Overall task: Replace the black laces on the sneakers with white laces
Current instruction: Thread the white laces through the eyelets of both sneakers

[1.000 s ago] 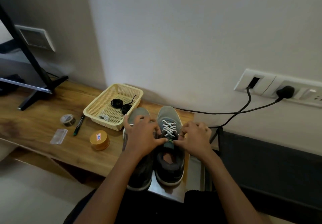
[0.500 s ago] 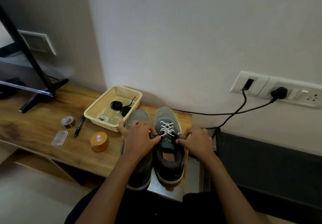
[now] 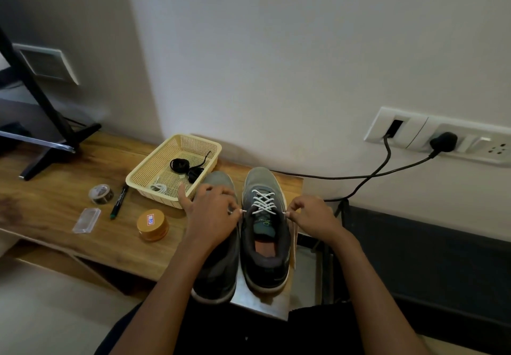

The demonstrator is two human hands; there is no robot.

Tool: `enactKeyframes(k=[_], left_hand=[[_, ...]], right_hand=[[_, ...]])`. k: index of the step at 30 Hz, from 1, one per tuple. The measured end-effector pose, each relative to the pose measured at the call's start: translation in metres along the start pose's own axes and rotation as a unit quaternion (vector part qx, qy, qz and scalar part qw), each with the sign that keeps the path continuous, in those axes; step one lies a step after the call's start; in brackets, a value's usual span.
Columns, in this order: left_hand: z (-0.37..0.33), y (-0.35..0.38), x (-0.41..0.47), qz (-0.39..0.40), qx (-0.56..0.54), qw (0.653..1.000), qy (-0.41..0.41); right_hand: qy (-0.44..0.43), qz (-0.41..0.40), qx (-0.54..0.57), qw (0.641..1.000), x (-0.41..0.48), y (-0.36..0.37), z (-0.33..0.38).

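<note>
White lace [image 3: 263,202] criss-crossed up the grey sneaker [image 3: 266,255], right of the cream mesh basket [image 3: 143,173]. Basket holds coiled black laces [image 3: 179,165] and a bundled white cord [image 3: 159,188]. Left hand [image 3: 213,216] and right hand [image 3: 312,216] each pinch a lace tip, held out sideways.

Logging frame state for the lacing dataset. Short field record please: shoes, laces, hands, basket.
shoe being laced: grey mesh sneaker on the right, toe toward the wall
lace: white cord lace, criss-crossed through its eyelets
hands: left hand pinches one lace tip, right hand pinches the other
other shoe: grey sneaker on the left, lacing hidden under the left hand
basket: cream perforated plastic basket, holding coiled black laces and a bundled white lace
support: wooden tabletop
</note>
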State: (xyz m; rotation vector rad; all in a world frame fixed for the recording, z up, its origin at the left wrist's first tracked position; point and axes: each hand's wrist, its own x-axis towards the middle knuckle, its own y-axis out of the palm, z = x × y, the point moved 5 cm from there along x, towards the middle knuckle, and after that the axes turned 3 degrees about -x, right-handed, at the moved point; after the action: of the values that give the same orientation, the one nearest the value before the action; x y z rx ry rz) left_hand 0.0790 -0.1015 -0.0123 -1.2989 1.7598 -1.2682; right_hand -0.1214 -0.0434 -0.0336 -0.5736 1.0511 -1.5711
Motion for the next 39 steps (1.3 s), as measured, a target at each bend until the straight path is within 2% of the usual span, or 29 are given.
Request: enactKeyframes(k=[5, 8, 11, 14, 19, 23, 27, 30, 33, 36, 38, 39], left_hand=[[0.002, 0.003, 0.0, 0.028, -0.019, 0.999, -0.015], [-0.001, -0.002, 0.0, 0.021, -0.082, 0.996, -0.026], [-0.01, -0.016, 0.002, -0.021, -0.17, 0.985, -0.023], [-0.023, -0.032, 0.001, -0.045, -0.246, 0.968, 0.015], [-0.047, -0.048, -0.01, -0.019, -0.357, 0.927, 0.112], [-0.054, -0.033, -0.025, 0.12, -0.268, 0.945, 0.142], [-0.046, -0.001, -0.036, 0.203, -0.111, 0.962, 0.145], [-0.05, 0.02, -0.048, 0.255, -0.002, 0.95, 0.179], [-0.043, 0.022, -0.049, 0.292, -0.012, 0.937, 0.192], [-0.033, -0.002, -0.038, 0.242, -0.144, 0.948, 0.149], [-0.028, -0.017, -0.032, 0.138, -0.221, 0.961, 0.095], [-0.025, -0.023, -0.029, 0.068, -0.207, 0.973, 0.076]], right_hand=[[-0.003, 0.0, 0.028, 1.0, -0.005, 0.001, 0.004], [0.0, -0.016, 0.097, 0.995, -0.009, -0.008, 0.007], [-0.019, -0.039, 0.153, 0.987, -0.014, -0.022, 0.017], [-0.043, -0.055, 0.168, 0.983, -0.02, -0.04, 0.036], [-0.082, -0.057, 0.183, 0.978, -0.033, -0.063, 0.058], [-0.119, -0.02, 0.199, 0.973, -0.048, -0.067, 0.073], [-0.124, 0.057, 0.112, 0.984, -0.058, -0.036, 0.074], [-0.106, 0.092, 0.017, 0.99, -0.056, -0.007, 0.062], [-0.092, 0.109, -0.043, 0.989, -0.053, 0.006, 0.051], [-0.09, 0.14, -0.082, 0.983, -0.053, 0.01, 0.049], [-0.084, 0.159, -0.12, 0.976, -0.053, 0.015, 0.05], [-0.082, 0.161, -0.129, 0.975, -0.053, 0.016, 0.052]])
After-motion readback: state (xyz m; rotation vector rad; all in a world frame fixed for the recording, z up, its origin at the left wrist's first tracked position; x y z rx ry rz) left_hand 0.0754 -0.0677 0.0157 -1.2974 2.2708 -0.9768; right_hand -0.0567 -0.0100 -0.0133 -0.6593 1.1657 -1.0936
